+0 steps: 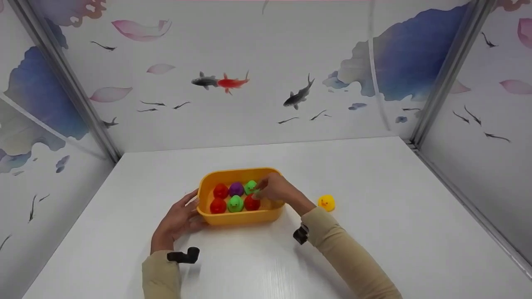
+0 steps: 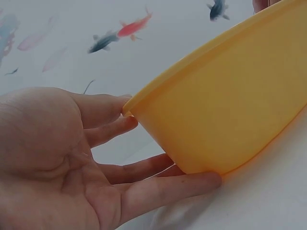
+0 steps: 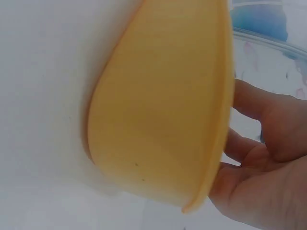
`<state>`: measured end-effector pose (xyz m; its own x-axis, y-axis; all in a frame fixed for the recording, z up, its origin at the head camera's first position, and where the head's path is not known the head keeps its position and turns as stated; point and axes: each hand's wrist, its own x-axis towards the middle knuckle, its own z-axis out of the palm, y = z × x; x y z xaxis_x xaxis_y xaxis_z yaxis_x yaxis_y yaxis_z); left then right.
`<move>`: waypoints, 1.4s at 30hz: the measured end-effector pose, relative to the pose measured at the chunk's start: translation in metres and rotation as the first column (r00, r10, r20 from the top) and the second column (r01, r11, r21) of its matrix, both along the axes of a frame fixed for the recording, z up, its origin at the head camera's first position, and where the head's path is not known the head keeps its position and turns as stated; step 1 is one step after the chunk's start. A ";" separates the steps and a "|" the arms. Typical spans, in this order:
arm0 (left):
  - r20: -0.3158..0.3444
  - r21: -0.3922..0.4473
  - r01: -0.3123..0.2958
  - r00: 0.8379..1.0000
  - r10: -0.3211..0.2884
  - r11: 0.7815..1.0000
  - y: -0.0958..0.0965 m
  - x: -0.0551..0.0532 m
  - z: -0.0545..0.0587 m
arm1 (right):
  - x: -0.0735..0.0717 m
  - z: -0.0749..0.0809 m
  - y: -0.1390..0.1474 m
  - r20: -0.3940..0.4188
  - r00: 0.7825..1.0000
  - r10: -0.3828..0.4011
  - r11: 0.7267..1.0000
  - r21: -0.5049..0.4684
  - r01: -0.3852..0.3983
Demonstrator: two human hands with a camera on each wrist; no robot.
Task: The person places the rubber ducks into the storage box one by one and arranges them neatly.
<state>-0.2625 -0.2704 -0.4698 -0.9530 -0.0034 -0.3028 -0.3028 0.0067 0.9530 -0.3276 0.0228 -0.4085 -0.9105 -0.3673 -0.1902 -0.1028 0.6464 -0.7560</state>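
A yellow plastic tub [image 1: 245,218] stands on the table. My left hand [image 1: 181,220] holds its left end; in the left wrist view a finger touches the rim and the thumb lies low against the wall. My right hand [image 1: 276,189] reaches over the right side into the tub, fingers bent downward beside a green toy duck [image 1: 250,186] and a red toy [image 1: 252,203]. The tub wall hides those fingertips in the right wrist view. Also inside are a purple toy [image 1: 236,189], two red toys [image 1: 218,205] and another green duck [image 1: 235,204].
A yellow toy duck [image 1: 326,203] sits on the white table [image 1: 374,249], to the right of the tub and close to my right forearm. White panels [image 1: 257,120] painted with fish and petals enclose the table at the back and both sides.
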 end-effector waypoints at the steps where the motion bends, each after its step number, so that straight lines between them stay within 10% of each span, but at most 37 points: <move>1: 0.002 -0.002 -0.002 1.000 0.002 1.000 0.000 0.000 0.000 | 0.001 0.003 0.004 0.001 1.000 0.003 1.000 -0.014 -0.003; 13: 0.008 -0.020 0.003 1.000 -0.002 1.000 -0.003 0.003 0.000 | 0.019 0.027 0.070 -0.075 0.997 0.002 0.985 -0.170 -0.015; 25: 0.010 0.000 0.001 1.000 -0.001 1.000 0.000 0.001 0.000 | 0.010 0.014 0.148 -0.284 0.954 0.091 0.983 -0.129 -0.132; 42: 0.011 0.011 0.000 1.000 0.000 1.000 0.001 0.001 0.002 | -0.012 -0.033 0.195 -0.119 0.993 0.003 0.999 -0.045 -0.009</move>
